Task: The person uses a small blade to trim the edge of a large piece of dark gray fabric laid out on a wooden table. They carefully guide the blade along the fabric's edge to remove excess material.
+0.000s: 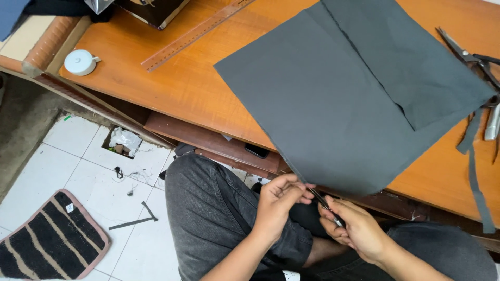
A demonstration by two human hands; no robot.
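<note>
Left hand (278,200) pinching grey fabric (344,99), right hand (354,229) around small snips (325,205)

Both hands (312,213) at grey fabric (349,99) edge, small tool (325,204), wooden table (172,88)

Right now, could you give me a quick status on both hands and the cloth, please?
Left hand pinching grey cloth at its near edge. Right hand holding small snips at that edge. Nothing in the way.
</note>
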